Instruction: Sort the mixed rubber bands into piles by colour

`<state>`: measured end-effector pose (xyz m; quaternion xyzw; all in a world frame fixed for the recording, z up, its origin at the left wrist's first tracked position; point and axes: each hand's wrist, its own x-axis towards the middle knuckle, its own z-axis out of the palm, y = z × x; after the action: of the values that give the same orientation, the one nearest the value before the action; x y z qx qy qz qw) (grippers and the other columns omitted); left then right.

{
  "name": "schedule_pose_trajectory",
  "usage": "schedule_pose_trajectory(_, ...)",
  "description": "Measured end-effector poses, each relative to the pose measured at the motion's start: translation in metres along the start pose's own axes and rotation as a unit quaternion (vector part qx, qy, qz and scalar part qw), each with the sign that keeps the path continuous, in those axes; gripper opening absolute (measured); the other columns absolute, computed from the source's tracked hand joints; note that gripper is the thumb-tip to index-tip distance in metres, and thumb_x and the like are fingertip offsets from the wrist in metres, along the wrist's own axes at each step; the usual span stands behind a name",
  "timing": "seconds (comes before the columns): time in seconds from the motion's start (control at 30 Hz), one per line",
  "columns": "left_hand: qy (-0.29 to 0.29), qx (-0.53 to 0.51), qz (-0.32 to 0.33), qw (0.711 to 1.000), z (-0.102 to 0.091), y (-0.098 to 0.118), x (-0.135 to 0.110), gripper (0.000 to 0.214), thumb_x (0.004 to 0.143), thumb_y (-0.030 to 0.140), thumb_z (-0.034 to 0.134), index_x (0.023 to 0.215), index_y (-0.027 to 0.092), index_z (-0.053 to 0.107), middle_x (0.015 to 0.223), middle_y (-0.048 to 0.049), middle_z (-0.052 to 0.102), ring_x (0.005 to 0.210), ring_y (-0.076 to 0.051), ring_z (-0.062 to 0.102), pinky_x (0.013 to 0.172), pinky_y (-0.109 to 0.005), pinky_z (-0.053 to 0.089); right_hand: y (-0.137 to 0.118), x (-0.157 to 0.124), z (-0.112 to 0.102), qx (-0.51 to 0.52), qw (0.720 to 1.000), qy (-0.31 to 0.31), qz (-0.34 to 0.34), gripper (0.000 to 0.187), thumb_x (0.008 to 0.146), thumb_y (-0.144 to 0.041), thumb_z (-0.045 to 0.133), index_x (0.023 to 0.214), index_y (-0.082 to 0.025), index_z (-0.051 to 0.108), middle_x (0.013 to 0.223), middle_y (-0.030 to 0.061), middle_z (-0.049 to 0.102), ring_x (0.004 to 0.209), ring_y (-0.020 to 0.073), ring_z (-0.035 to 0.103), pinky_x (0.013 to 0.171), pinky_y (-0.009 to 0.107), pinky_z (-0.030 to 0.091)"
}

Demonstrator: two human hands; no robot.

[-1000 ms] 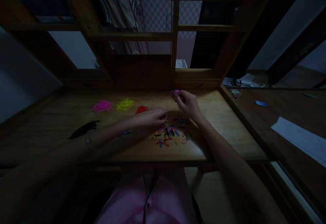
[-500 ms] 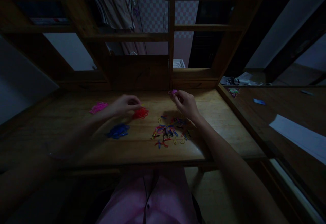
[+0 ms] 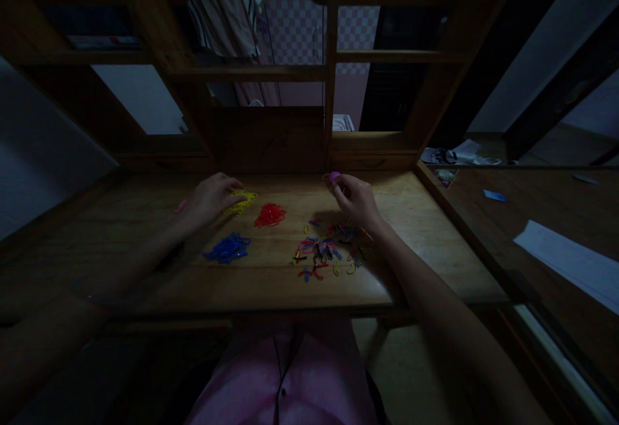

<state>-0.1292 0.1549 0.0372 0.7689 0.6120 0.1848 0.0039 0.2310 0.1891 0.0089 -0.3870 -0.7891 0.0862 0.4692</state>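
Note:
My left hand [image 3: 210, 196] hovers at the left side of a pile of yellow loops [image 3: 244, 201], thumb and fingers apart; I see nothing held in it. These thin loops look like rubber bands or paper clips; I cannot tell which. Right of that pile lies a red pile [image 3: 270, 215], and nearer me a blue pile [image 3: 228, 247]. Part of a pink pile [image 3: 180, 206] shows behind my left wrist. My right hand [image 3: 355, 199] pinches a small purple object [image 3: 334, 177] with a thin loop sticking out, above a scattered mix of coloured loops [image 3: 322, 249].
The wooden desk [image 3: 271, 289] backs onto a shelf frame [image 3: 271, 75] with open bays. To the right, a side table [image 3: 483, 218] bears white paper [image 3: 570, 260] and a small blue packet [image 3: 494, 196]. The room is dim.
My left hand has moved left from the red pile to the yellow one, uncovering the red and now hiding most of the pink. My right hand stays put with the purple object.

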Motion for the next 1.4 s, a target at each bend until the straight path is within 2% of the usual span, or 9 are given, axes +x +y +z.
schedule_pose_trajectory(0.07,-0.005,-0.032,0.056,0.998,0.006,0.026,0.0,0.034,0.088,0.045,0.057,0.102,0.016,0.068,0.103,-0.0061,0.06,0.092,-0.02,0.058,0.082,-0.03,0.044,0.0,0.0,0.0,-0.003,1.0,-0.001,0.0,0.02,0.093,-0.03,0.048,0.09,-0.018,0.064,0.081,0.0049,0.067,0.067,0.0157,0.056,0.063,0.027,0.037)
schedule_pose_trajectory(0.2,-0.113,-0.101,0.163,0.975,0.021,0.082,-0.002,0.027,0.092,0.038,0.053,0.102,0.018,0.068,0.102,-0.0064,0.06,0.092,-0.02,0.057,0.081,-0.031,0.044,-0.001,0.0,-0.001,0.0,1.0,0.001,-0.003,0.02,0.093,-0.029,0.048,0.087,-0.018,0.064,0.078,0.0041,0.065,0.065,0.0152,0.055,0.062,0.026,0.036)
schedule_pose_trajectory(0.33,-0.205,-0.161,0.235,0.936,0.037,0.113,0.0,0.023,0.093,0.033,0.051,0.105,0.021,0.065,0.105,-0.006,0.057,0.093,-0.019,0.056,0.083,-0.03,0.044,-0.002,0.001,-0.002,0.003,1.0,0.004,0.0,0.022,0.094,-0.03,0.047,0.087,-0.018,0.064,0.079,0.0051,0.066,0.065,0.0153,0.055,0.06,0.026,0.036)
schedule_pose_trajectory(0.57,-0.254,-0.19,0.255,0.913,0.045,0.119,0.016,0.023,0.091,0.039,0.055,0.094,0.019,0.065,0.103,-0.0048,0.056,0.095,-0.018,0.054,0.084,-0.028,0.043,-0.002,0.002,-0.002,0.011,1.0,0.003,0.001,0.021,0.092,-0.031,0.049,0.086,-0.018,0.064,0.082,0.0054,0.068,0.064,0.0148,0.055,0.06,0.026,0.037)
schedule_pose_trajectory(0.73,-0.211,-0.206,0.227,0.928,0.053,0.119,0.026,0.022,0.091,0.039,0.055,0.097,0.02,0.065,0.098,-0.0038,0.059,0.094,-0.019,0.055,0.085,-0.03,0.042,-0.002,0.001,-0.001,0.009,1.0,0.001,0.009,0.023,0.093,-0.033,0.047,0.088,-0.019,0.065,0.081,0.0055,0.068,0.065,0.0156,0.056,0.061,0.027,0.037)
schedule_pose_trajectory(0.93,-0.211,-0.162,0.281,0.922,0.064,0.124,0.033,0.018,0.093,0.031,0.051,0.096,0.019,0.063,0.099,-0.0063,0.057,0.093,-0.02,0.051,0.084,-0.032,0.04,-0.001,0.002,-0.001,0.004,1.0,0.005,0.003,0.021,0.093,-0.031,0.048,0.088,-0.019,0.065,0.079,0.0046,0.067,0.065,0.0153,0.055,0.061,0.027,0.037)
schedule_pose_trajectory(1.13,-0.207,-0.134,0.265,0.932,0.061,0.137,0.027,0.013,0.092,0.025,0.046,0.092,0.018,0.056,0.097,-0.0067,0.053,0.09,-0.02,0.047,0.083,-0.033,0.039,0.0,0.002,-0.001,0.003,1.0,0.006,0.007,0.021,0.093,-0.031,0.048,0.088,-0.019,0.065,0.078,0.0046,0.067,0.064,0.0154,0.055,0.061,0.027,0.037)
schedule_pose_trajectory(1.27,-0.172,-0.182,0.255,0.934,0.056,0.151,0.017,0.017,0.097,0.031,0.042,0.094,0.019,0.052,0.097,-0.0057,0.054,0.09,-0.019,0.048,0.084,-0.032,0.04,0.0,0.002,-0.001,0.007,1.0,0.003,0.004,0.022,0.093,-0.032,0.048,0.088,-0.019,0.065,0.084,0.0059,0.069,0.067,0.0163,0.056,0.062,0.027,0.039)
schedule_pose_trajectory(1.4,-0.17,-0.216,0.27,0.923,0.051,0.165,0.009,0.017,0.097,0.032,0.043,0.098,0.019,0.053,0.099,-0.0053,0.056,0.091,-0.018,0.05,0.084,-0.03,0.041,0.001,0.002,-0.001,0.009,1.0,0.003,0.008,0.022,0.093,-0.031,0.047,0.088,-0.019,0.065,0.088,0.0069,0.07,0.069,0.0163,0.058,0.064,0.027,0.04)
